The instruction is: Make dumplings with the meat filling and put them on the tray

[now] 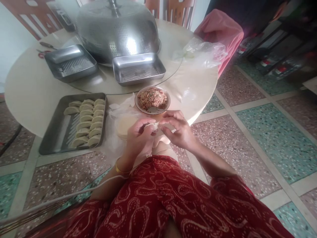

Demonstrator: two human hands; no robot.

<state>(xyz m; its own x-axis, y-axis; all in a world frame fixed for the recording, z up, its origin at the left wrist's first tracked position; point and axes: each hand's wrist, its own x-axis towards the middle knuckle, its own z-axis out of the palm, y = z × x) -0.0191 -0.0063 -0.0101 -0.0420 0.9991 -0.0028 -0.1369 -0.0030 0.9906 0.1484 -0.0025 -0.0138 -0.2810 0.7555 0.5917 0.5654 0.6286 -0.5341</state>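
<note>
From my feed I see both hands meeting just above the near edge of the round worktop [32, 96]. The left hand [138, 137] and the right hand [179, 130] hold one small dumpling [153, 125] between them: the left fingers [146, 125] are pressed together on its left end, and the right fingers [166, 127] pinch its right end. The dumpling is pale and mostly covered by the fingertips, so I cannot tell how far its edge is sealed.

Just behind the hands sits a bowl of filling [153, 99], pinkish and speckled, with a spoon [154, 109] lying in its near side. Under the left hand, on the worktop, lies what looks like a stack of round wrappers [123, 125] on a thin plastic sheet [116, 109]. To the left of it is a metal tray [53, 138] with folded dumplings [86, 122] laid in two rows along its right half; the left half is bare metal.

Farther back stand two empty steel trays [70, 62] [138, 68], side by side, in front of a large perforated steel dome cover [116, 29]. A crumpled clear plastic bag [203, 51] lies at the far right edge of the worktop, near a pink cloth [223, 31] draped over a chair. A red patterned garment [173, 201] fills the lower view, above a terrazzo floor [269, 132].
</note>
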